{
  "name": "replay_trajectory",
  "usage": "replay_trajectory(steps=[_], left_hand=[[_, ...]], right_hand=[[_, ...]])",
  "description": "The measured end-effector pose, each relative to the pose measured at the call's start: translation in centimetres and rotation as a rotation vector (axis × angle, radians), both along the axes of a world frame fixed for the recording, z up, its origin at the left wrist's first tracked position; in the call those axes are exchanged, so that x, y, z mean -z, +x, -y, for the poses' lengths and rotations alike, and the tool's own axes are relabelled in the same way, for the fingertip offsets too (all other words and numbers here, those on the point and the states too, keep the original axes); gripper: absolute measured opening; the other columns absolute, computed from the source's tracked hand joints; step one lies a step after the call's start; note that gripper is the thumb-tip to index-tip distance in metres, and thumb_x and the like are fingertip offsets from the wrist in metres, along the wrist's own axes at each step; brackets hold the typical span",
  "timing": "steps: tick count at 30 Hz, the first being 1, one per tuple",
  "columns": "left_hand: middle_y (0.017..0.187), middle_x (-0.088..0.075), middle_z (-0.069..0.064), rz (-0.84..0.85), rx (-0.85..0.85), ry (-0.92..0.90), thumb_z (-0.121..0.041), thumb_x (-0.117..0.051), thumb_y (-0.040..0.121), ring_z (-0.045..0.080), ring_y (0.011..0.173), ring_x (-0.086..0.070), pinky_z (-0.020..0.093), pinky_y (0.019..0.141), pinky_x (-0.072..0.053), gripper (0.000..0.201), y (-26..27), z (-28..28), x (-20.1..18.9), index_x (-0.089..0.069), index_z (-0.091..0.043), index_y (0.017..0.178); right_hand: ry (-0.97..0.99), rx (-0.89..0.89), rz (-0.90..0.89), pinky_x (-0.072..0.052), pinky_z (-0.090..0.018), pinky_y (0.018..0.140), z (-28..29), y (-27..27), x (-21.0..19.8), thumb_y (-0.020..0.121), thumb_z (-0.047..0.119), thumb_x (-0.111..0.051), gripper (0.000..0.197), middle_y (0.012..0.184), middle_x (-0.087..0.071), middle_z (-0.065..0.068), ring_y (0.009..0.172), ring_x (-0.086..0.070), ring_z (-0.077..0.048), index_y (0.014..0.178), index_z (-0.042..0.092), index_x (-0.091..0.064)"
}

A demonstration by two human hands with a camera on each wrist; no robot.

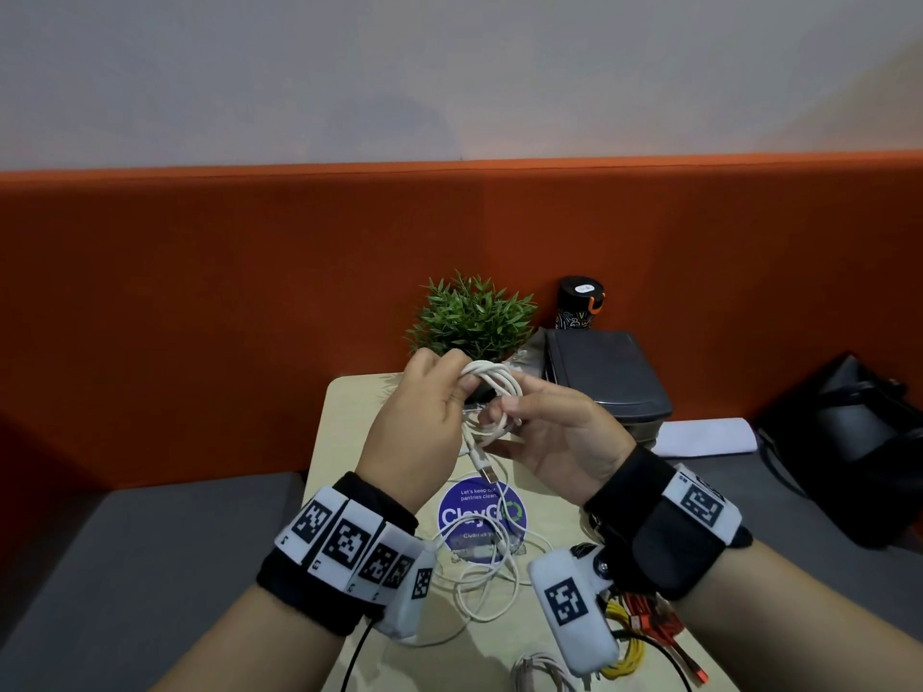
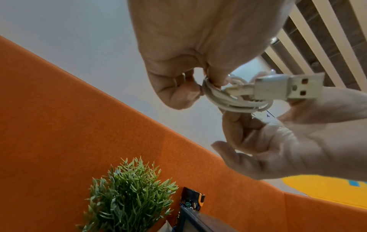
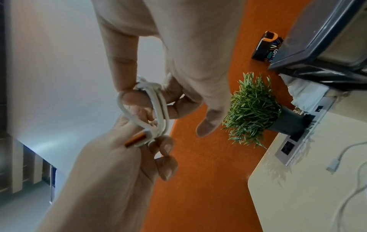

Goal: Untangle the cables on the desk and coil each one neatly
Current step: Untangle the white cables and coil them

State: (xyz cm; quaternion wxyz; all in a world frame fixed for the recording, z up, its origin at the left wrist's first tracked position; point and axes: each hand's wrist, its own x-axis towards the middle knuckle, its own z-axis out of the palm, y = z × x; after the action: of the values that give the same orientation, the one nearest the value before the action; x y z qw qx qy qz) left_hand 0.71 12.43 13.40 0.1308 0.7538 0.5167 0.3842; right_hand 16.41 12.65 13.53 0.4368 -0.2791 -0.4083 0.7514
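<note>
1. An office workstation, going by the orange fabric partition (image 1: 249, 272) closing off the far edge of a pale desk (image 1: 344, 427).
2. Power and data sockets (image 3: 294, 141) set in a strip along the desk's back edge.
3. A small artificial potted plant (image 1: 472, 317) and a patterned black bottle (image 1: 579, 302) against the partition, beside a dark grey case (image 1: 604, 372).
4. A round blue sticker (image 1: 482, 521) on the desk, reading "Let's keep our pantries clean".
5. A black bag (image 1: 859, 442) on the grey surface to the right.
</note>
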Motion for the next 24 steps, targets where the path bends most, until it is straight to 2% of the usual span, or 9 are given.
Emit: replay_trajectory(steps=[5,9,11,13,16,19,21,24], left_hand=[[0.083,-0.041,-0.009,0.051,0.018,-0.009,-0.025,-0.037,0.101,0.008,0.074,-0.043,0.019,0.059,-0.03,0.016,0.0,0.0,0.0,-0.048,-0.023,0.09],[0.084,-0.046,-0.008,0.14,0.06,-0.002,-0.024,-0.038,0.1,0.004,0.077,-0.046,0.013,0.063,-0.034,0.019,0.1,0.4,-0.5,-0.056,-0.02,0.095],[0.083,-0.047,-0.009,0.146,0.069,0.033,-0.023,-0.04,0.1,0.002,0.078,-0.047,0.011,0.063,-0.034,0.018,0.0,0.4,-0.9,-0.058,-0.018,0.097],[0.082,-0.045,-0.012,0.125,0.071,0.072,-0.022,-0.042,0.099,-0.002,0.076,-0.046,0.008,0.063,-0.033,0.017,-0.1,0.3,-1.0,-0.058,-0.017,0.098],[0.081,-0.044,-0.013,0.106,0.088,0.093,-0.023,-0.044,0.099,-0.004,0.076,-0.046,0.006,0.064,-0.032,0.015,-0.3,0.4,-0.9,-0.058,-0.02,0.096],[0.081,-0.044,-0.011,0.105,0.082,0.082,-0.022,-0.044,0.098,-0.003,0.071,-0.047,0.008,0.062,-0.034,0.015,-0.4,0.5,-0.7,-0.059,-0.021,0.095],[0.084,-0.045,-0.011,0.116,0.067,0.085,-0.022,-0.045,0.098,0.0,0.068,-0.049,0.011,0.06,-0.039,0.015,-0.4,0.6,-0.6,-0.06,-0.022,0.096],[0.089,-0.045,-0.009,0.216,0.079,0.031,-0.019,-0.048,0.097,0.011,0.063,-0.053,0.029,0.05,-0.053,0.015,-0.2,0.7,-0.6,-0.062,-0.024,0.099]], right_hand=[[0.009,-0.034,0.024,-0.043,-0.043,0.083,-0.1,0.2,-0.2,0.075,0.009,-0.064,0.044,0.076,-0.065,-0.006,0.073,-0.06,-0.019,0.119,0.007,-0.06],[0.015,-0.057,-0.033,-0.049,-0.039,0.08,-0.4,0.5,-0.1,0.06,0.017,-0.085,0.064,0.079,-0.068,-0.005,0.075,-0.064,-0.017,0.119,0.01,-0.062],[0.011,-0.056,-0.094,-0.052,-0.037,0.078,-0.4,0.5,-0.1,0.055,0.019,-0.089,0.068,0.082,-0.069,-0.004,0.076,-0.066,-0.015,0.118,0.012,-0.063],[0.018,-0.013,-0.12,-0.051,-0.034,0.078,-0.3,0.4,-0.1,0.054,0.015,-0.087,0.062,0.083,-0.07,-0.003,0.077,-0.066,-0.012,0.113,0.015,-0.067],[0.063,0.093,-0.063,-0.049,-0.031,0.075,0.1,0.0,-0.2,0.057,-0.001,-0.08,0.054,0.082,-0.071,-0.002,0.073,-0.066,-0.012,0.106,0.015,-0.067],[0.17,0.182,0.058,-0.053,-0.025,0.068,0.2,-0.2,-0.4,0.065,-0.003,-0.074,0.043,0.084,-0.071,-0.003,0.073,-0.065,-0.013,0.104,0.013,-0.065],[0.204,0.236,0.144,-0.052,-0.026,0.068,0.3,-0.3,-0.7,0.065,0.001,-0.072,0.039,0.084,-0.07,-0.004,0.074,-0.064,-0.015,0.102,0.011,-0.065],[0.212,0.325,0.216,-0.048,-0.029,0.07,0.3,-0.5,-0.8,0.072,-0.004,-0.071,0.028,0.081,-0.07,-0.003,0.074,-0.061,-0.016,0.096,0.011,-0.067]])
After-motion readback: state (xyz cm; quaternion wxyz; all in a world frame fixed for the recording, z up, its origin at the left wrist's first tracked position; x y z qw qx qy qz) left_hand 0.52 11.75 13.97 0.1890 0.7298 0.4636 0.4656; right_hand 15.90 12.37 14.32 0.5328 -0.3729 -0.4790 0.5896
